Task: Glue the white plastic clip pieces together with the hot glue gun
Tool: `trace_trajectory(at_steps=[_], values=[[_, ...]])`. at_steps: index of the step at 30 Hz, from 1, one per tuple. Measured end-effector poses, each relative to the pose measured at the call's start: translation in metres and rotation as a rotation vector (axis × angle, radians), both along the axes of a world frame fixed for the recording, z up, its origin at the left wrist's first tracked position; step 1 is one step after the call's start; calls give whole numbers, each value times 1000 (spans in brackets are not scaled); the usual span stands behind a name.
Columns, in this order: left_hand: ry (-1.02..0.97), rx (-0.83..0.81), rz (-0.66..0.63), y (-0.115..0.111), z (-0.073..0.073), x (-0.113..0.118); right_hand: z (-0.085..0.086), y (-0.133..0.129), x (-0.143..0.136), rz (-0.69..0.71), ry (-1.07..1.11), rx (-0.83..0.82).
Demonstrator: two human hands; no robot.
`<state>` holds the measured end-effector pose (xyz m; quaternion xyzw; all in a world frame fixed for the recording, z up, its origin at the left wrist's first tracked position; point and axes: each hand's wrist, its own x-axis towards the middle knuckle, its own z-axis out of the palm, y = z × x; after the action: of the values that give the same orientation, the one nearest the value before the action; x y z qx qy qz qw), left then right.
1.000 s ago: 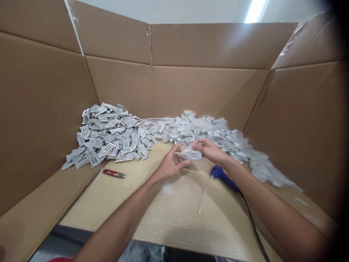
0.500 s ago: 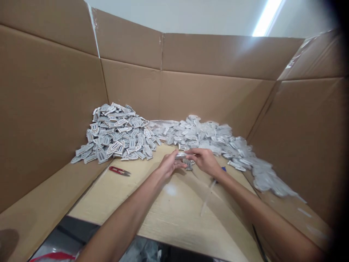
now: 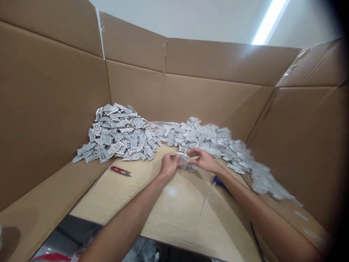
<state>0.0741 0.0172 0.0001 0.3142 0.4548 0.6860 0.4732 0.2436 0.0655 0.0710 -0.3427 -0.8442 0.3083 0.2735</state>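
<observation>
My left hand (image 3: pixel 169 165) pinches a clear plastic bag (image 3: pixel 182 158) over the middle of the table. My right hand (image 3: pixel 204 160) is at the bag's right side, its thumb and fingers spread apart and curved. Its lower fingertips overlap the bag; whether they touch it I cannot tell. Just under the bag shows a grey shield-shaped piece with dark stripes (image 3: pixel 191 168), partly covered, so I cannot tell if it is inside. Another striped piece (image 3: pixel 182 149) lies right behind the hands.
A heap of grey shield-shaped pieces (image 3: pixel 122 136) rises at the left. Bagged pieces (image 3: pixel 201 135) pile up at the back and right. Red thread snips (image 3: pixel 121 171) lie on the wooden table (image 3: pixel 152 214). A blue tool (image 3: pixel 218 181) sits beneath my right forearm. Cardboard walls (image 3: pixel 218 94) surround everything.
My right hand has opened its pinch and drawn slightly away from my left. The bag between them shows more plainly. The view has shifted a little, uncovering more of the blue tool.
</observation>
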Motion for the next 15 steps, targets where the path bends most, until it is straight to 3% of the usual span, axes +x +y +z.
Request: trace_trajectory(at_steps=[7,11,15], values=[[-31,31,-26,4,-1,-2,-9,4,-6,-144,-68,206],[112,38,13,2,-1,-5,-3,8,-9,-294,35,322],[289,7,81,1,-1,-10,11,4,-12,-317,184,459]])
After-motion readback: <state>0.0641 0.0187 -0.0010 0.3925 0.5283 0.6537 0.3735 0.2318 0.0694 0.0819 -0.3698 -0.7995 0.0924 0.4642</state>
